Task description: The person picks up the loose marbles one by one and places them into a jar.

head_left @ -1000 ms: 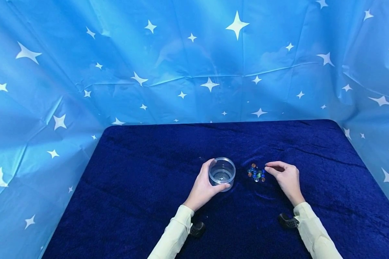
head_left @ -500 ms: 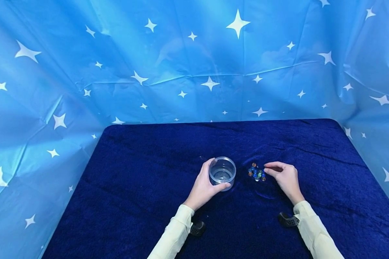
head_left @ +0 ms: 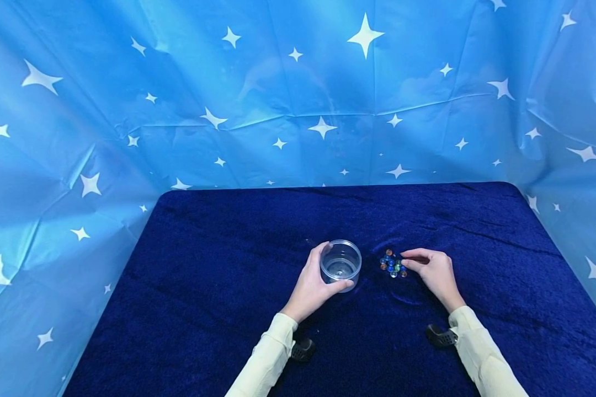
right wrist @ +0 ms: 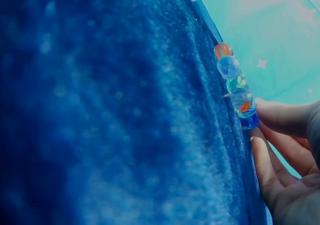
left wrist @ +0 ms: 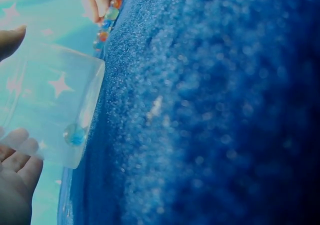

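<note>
My left hand [head_left: 310, 286] grips a clear round plastic jar [head_left: 341, 267] around its side, with the open mouth facing up. Through its wall in the left wrist view, a clear marble with blue inside [left wrist: 75, 135] shows near the bottom. To the right of the jar, several glass marbles [head_left: 391, 263] in blue, orange, green and clear lie in a loose cluster. My right hand [head_left: 434, 274] is at the cluster's right edge, thumb and fingers bent with a gap between their tips. In the right wrist view those fingertips are right at a dark blue marble [right wrist: 250, 121].
A dark blue velvety cloth [head_left: 218, 275] covers the table. Behind and at both sides hangs a light blue curtain with white stars [head_left: 258, 82]. Black wrist straps [head_left: 442, 337] sit at both pale sleeves [head_left: 482, 353].
My right hand has shifted slightly left, closer over the marbles, and the gap between its thumb and index tips has widened a little. The left hand and jar have stayed in place.
</note>
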`<control>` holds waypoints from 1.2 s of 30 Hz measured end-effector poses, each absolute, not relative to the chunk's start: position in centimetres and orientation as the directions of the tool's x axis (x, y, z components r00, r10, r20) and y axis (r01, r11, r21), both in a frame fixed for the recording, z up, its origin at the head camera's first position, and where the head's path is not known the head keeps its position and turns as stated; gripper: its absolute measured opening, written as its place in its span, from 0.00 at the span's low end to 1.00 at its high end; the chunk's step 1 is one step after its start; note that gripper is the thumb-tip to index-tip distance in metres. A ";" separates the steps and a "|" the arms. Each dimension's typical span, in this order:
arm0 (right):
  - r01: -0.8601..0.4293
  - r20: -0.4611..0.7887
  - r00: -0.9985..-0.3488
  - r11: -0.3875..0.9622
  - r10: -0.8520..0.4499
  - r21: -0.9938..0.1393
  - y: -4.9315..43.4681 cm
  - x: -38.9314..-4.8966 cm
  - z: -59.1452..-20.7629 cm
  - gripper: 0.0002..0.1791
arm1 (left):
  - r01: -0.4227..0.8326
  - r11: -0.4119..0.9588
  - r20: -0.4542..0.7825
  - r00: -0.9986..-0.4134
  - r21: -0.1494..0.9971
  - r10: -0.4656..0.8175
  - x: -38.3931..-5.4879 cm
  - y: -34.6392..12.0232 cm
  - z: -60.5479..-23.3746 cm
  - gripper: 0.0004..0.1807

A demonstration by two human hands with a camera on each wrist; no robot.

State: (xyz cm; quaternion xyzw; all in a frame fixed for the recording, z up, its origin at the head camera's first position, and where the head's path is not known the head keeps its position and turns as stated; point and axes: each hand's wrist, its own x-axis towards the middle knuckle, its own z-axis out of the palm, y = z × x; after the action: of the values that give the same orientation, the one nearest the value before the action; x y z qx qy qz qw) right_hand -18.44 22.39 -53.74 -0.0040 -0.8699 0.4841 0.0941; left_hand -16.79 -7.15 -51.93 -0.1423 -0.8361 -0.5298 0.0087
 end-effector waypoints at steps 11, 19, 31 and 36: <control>-0.088 0.161 -0.983 0.546 0.088 -0.833 22.5 -18.5 -53.6 0.05 | 0.252 0.413 0.169 -0.959 0.875 0.228 -16.8 -7.1 -51.9 0.51; -0.120 0.186 -0.981 0.569 0.060 -0.814 22.5 -18.5 -53.6 0.05 | 0.247 0.417 0.162 -0.960 0.875 0.229 -16.8 -7.1 -51.8 0.51; -0.148 0.210 -0.977 0.575 0.042 -0.805 22.5 -18.6 -53.7 0.05 | 0.250 0.409 0.164 -0.958 0.877 0.233 -16.7 -7.2 -51.7 0.51; -0.142 0.227 -0.970 0.555 0.088 -0.820 22.6 -18.5 -53.5 0.05 | 0.250 0.407 0.165 -0.958 0.879 0.233 -16.7 -7.2 -51.7 0.51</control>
State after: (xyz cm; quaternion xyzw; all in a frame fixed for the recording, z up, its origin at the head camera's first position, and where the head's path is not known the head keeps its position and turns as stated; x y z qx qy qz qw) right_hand -18.53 22.63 -53.54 0.0156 -0.8732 0.4716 0.1218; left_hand -16.67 -7.18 -51.65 -0.1443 -0.8386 -0.5252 0.0081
